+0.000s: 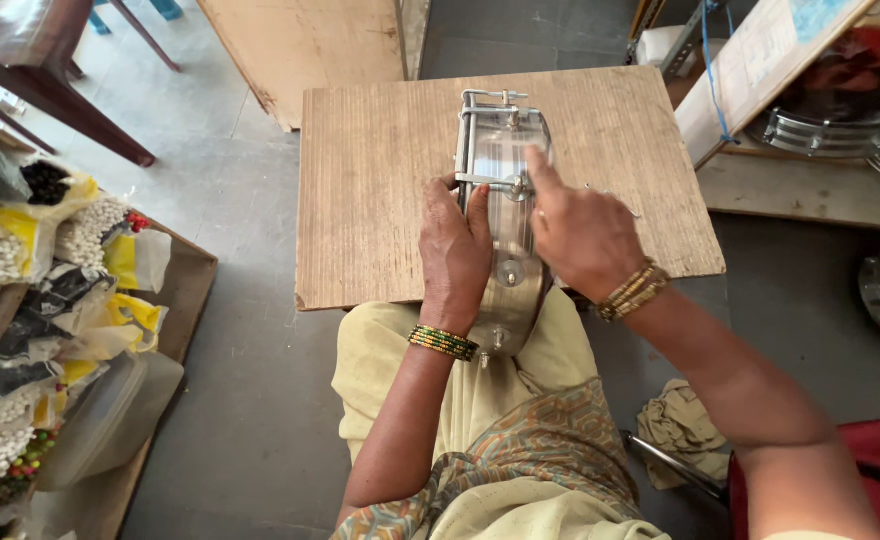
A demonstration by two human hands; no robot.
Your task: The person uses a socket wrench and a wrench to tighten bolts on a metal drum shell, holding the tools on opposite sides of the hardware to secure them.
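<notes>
A shiny metal drum frame (505, 215) was held on edge on a wooden board (380, 190), its near end resting against the person's lap, so that it stood upright on its rim. A slip was judged the likeliest trouble: the polished, rounded shell had little footing on the flat board, and a push from one side alone could have let it roll or tip toward the floor. A small metal bracket (495, 183) on the rim could also have been knocked askew if it was pressed unevenly.

The left hand (452, 255) was laid against the left side of the frame, fingers curled loosely around the rim and the thumb up near the bracket, steadying it rather than clamping it. The right hand (580, 235) was rested on the right side, forefinger stretched out to the bracket's fitting, the other fingers half folded; nothing separate was seen pinched in it.
</notes>
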